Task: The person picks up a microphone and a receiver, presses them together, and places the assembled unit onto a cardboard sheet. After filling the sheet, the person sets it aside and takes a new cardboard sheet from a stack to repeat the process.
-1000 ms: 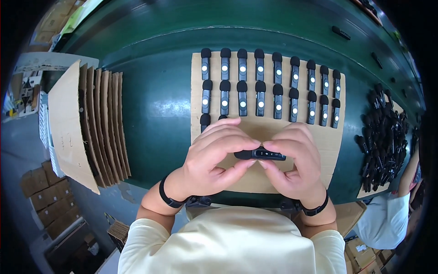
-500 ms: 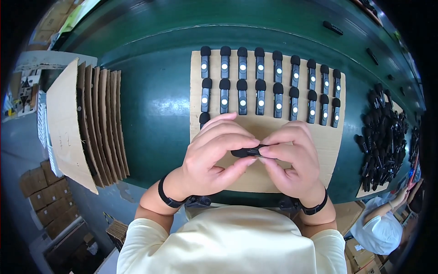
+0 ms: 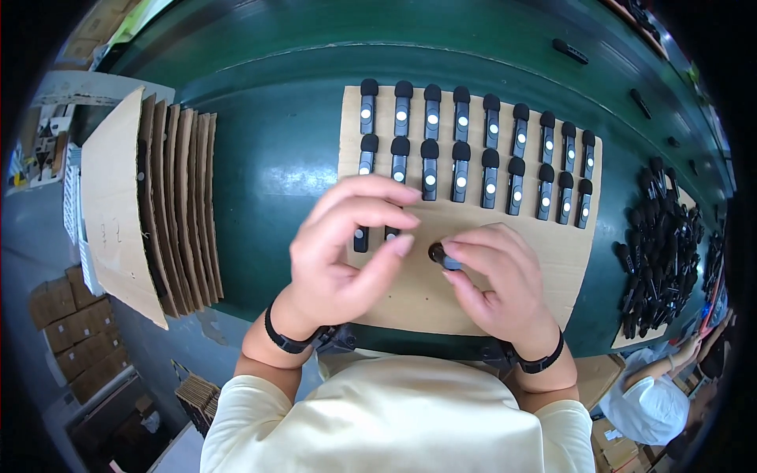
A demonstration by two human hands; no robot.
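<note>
Two full rows of small black clip-on microphones [image 3: 460, 165] with foam heads and white round dots lie on a cardboard sheet [image 3: 552, 260]. My left hand [image 3: 339, 244] hovers over the sheet's left part, thumb and fingers apart, nothing visibly held. Under its fingers show parts of two more microphones, one of them a dark body with a white dot [image 3: 360, 239]. In my right hand [image 3: 505, 276], thumb and fingertips pinch a microphone [image 3: 444, 256], its dark rounded end turned left and the rest mostly covered by the fingers.
A heap of black microphones [image 3: 662, 244] lies on cardboard to the right. Folded cardboard sheets [image 3: 177, 213] stand at the left of the green table [image 3: 260, 158]. A few loose microphones [image 3: 569, 51] lie at the far right. Another person [image 3: 650, 406] is at the lower right.
My left hand has let go of the microphone and moved left, its fingers spreading. The right hand keeps the microphone. The sheet appears slightly further right and lower in view.
</note>
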